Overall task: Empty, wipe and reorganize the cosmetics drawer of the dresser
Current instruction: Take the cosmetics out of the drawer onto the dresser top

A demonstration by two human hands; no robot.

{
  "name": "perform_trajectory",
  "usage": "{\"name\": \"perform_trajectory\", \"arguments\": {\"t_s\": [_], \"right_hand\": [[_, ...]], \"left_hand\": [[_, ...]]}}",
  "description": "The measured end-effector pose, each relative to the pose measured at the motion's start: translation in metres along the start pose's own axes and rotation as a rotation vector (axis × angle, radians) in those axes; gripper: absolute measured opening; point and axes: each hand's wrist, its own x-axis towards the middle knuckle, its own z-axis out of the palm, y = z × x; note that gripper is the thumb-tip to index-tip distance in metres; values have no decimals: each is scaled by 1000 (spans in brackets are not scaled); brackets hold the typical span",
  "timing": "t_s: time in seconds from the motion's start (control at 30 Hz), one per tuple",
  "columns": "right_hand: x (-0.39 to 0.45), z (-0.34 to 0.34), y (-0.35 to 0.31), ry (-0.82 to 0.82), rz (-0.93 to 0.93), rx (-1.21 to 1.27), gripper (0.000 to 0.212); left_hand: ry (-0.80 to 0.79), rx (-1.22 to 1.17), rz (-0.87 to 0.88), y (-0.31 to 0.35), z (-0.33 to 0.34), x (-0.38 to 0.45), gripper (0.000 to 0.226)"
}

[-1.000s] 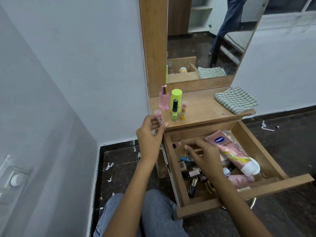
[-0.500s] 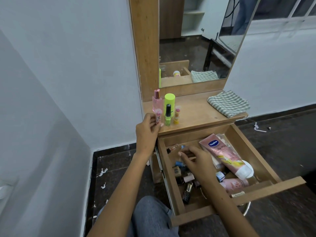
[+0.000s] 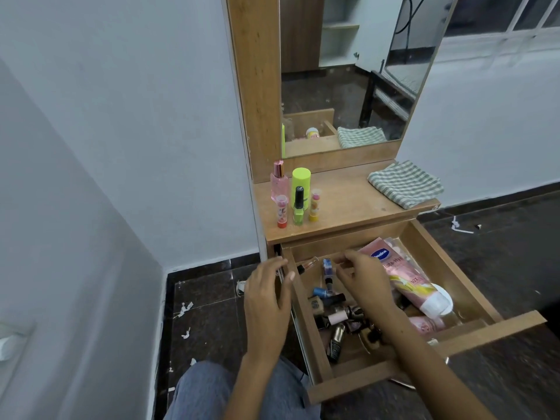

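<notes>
The wooden drawer (image 3: 307, 325) is pulled out and holds several small bottles (image 3: 336, 316) and a pink Vaseline tube (image 3: 407, 281). My left hand (image 3: 266, 298) hovers over the drawer's left wall, empty, fingers apart. My right hand (image 3: 365, 278) is inside the drawer near its back, fingers curled beside a small blue bottle (image 3: 327, 266); whether it grips it is unclear. On the dresser top (image 3: 342, 207) stand a pink perfume bottle (image 3: 278, 183), a lime tube (image 3: 301, 181), a red-based lip balm (image 3: 281, 212), a green nail polish (image 3: 298, 207) and a yellow lip balm (image 3: 315, 206).
A folded checked cloth (image 3: 404, 183) lies at the right of the dresser top. The mirror (image 3: 348, 71) rises behind it. A white wall is close on the left. The dark tiled floor (image 3: 206, 298) has paper scraps, and my knee (image 3: 206, 389) is below the drawer.
My left hand has set the red-based lip balm on the dresser top and come down empty to the drawer's left side. My right hand has shifted toward the drawer's back.
</notes>
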Motion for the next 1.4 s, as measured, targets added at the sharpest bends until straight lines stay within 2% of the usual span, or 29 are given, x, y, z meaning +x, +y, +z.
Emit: {"name": "perform_trajectory", "arguments": {"t_s": [0.13, 0.3, 0.5, 0.6, 0.73, 0.8, 0.87, 0.97, 1.1, 1.23, 1.4], "right_hand": [[17, 10, -14, -206, -170, -263, 18], [34, 26, -32, -388, -392, -548, 24], [37, 40, -25, -388, -462, -656, 25], [33, 30, -16, -290, -367, -457, 24], [21, -3, -22, -76, -164, 185, 20], [15, -22, -37, -65, -86, 472, 23], [14, -35, -51, -71, -81, 627, 23], [15, -43, -67, -111, -95, 813, 24], [18, -40, -69, -67, -122, 781, 28], [7, -32, -51, 31, -94, 603, 19], [-14, -24, -25, 36, -59, 469, 14]], "left_hand": [[16, -11, -35, 3, -4, -11, 23], [21, -27, -52, 9, -5, -10, 21], [9, -34, -50, 17, -1, -5, 25], [16, -43, -42, 20, 0, -1, 25], [6, -36, -51, 21, 2, 10, 29], [-42, -13, -39, 22, 5, 18, 37], [-67, -15, -18, 25, 6, 28, 40], [-12, -82, 16, 32, 6, 42, 31], [106, -145, -62, 34, 5, 57, 18], [245, -110, -219, 18, 11, 71, 25], [238, -15, -264, 7, 18, 80, 25]]}}
